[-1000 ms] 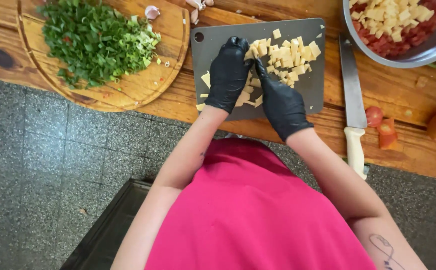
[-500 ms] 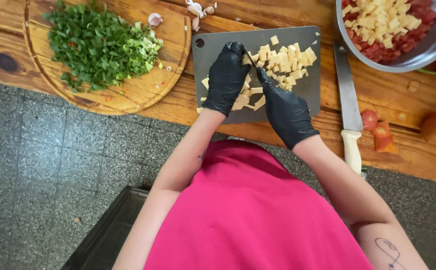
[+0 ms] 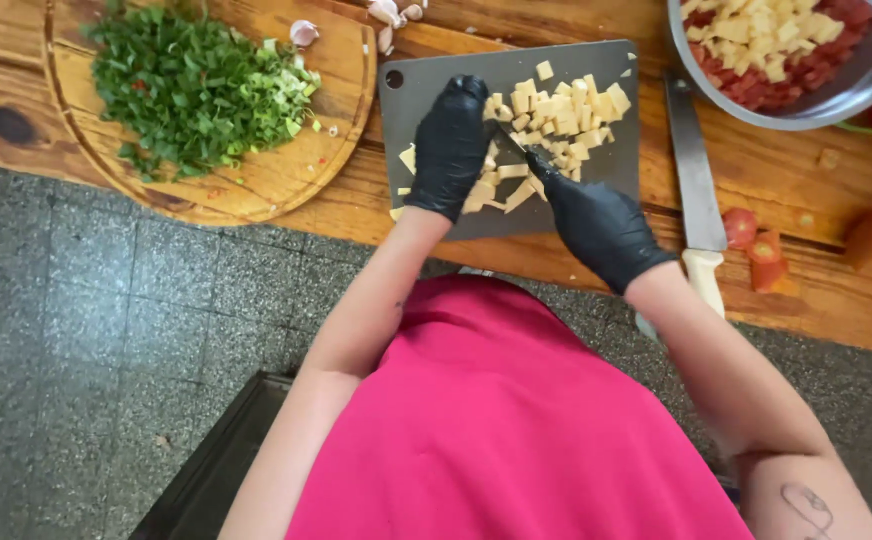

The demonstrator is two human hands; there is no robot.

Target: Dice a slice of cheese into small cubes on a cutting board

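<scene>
On the grey cutting board [image 3: 606,170], at the middle of the wooden surface [image 3: 806,180], lies a heap of pale cheese cubes [image 3: 561,110], with uncut strips [image 3: 501,190] nearer the person. The left hand [image 3: 451,145], in a black glove, rests flat with fingers pressed together over the strips, fingertips at the heap's edge. The right hand [image 3: 596,225], also gloved, is closed; something thin seems to run from it toward the cubes, but whether it is a blade or a finger cannot be told. A long knife [image 3: 696,190] with a pale handle lies unused just right of the board. A steel bowl [image 3: 856,85] of cubes and red pieces stands at upper right; a round board [image 3: 296,180] of chopped greens [image 3: 191,90] lies to the left, garlic cloves [image 3: 396,15] above, tomato pieces [image 3: 756,245] lower right. Dicing well would seem to call for curled left fingertips, strips held steady, and even cuts kept clear of the glove.
</scene>
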